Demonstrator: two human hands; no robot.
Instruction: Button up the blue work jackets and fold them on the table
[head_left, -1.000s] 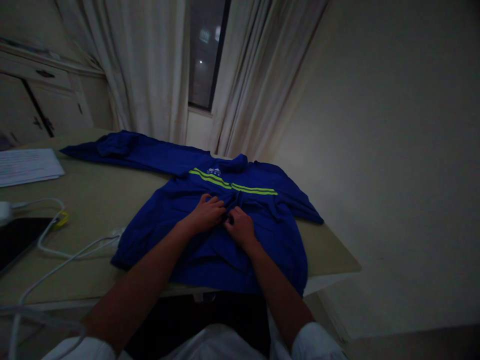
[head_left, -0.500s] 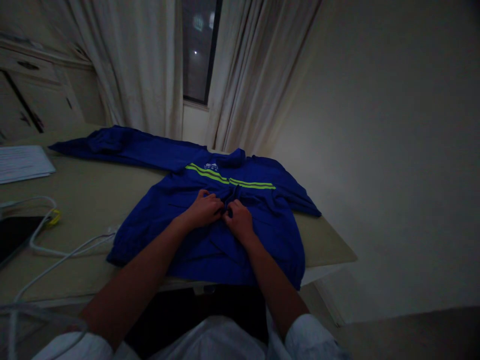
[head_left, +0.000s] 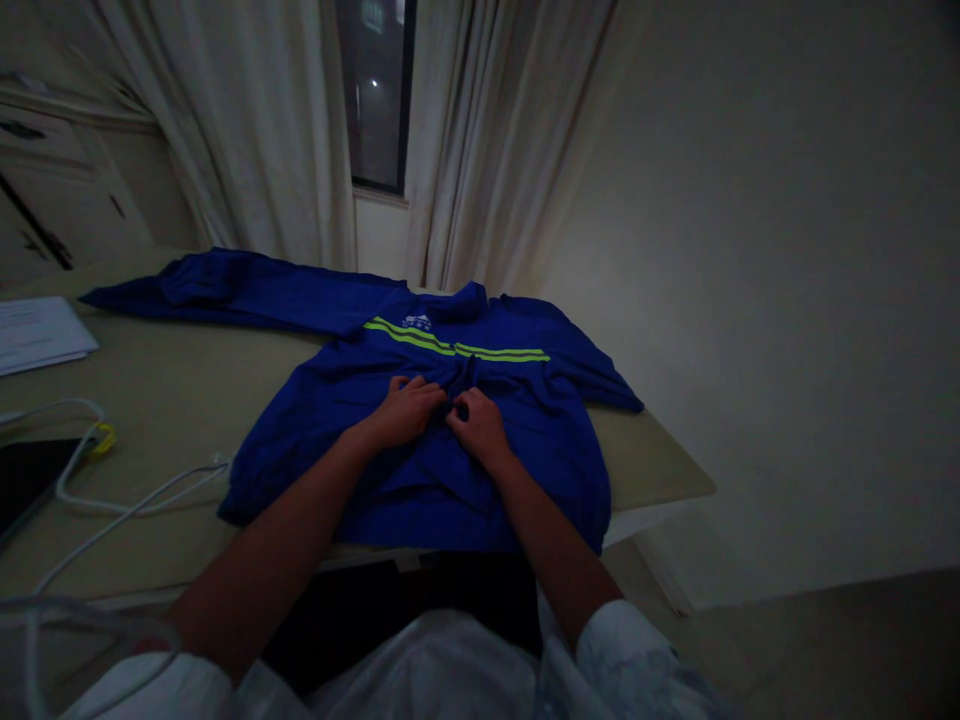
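Observation:
A blue jacket (head_left: 300, 420) with yellow-green chest stripes and a small white logo lies spread front up on the table, one sleeve stretched out to the left. At its middle front, below the stripes, my left hand (head_left: 409, 408) pinches the fabric beside the front opening. Close on the other side of that opening, my right hand (head_left: 480, 425) has thumb and forefinger curled together on the cloth. The fabric bunches into folds between the two hands. Any fastener at my fingertips is too dark and small to make out.
On the table (head_left: 225, 375) at the left lie a stack of papers (head_left: 41, 335), a dark flat device (head_left: 30, 480) and a white cable (head_left: 135, 508) with a yellow piece (head_left: 103, 438). Curtains (head_left: 262, 130), a window (head_left: 375, 100) and a wall (head_left: 787, 300) stand behind and right.
The view has shifted slightly, so the scene sits a little higher and more to the left. Both hands stay at the jacket's front, with only small finger movements.

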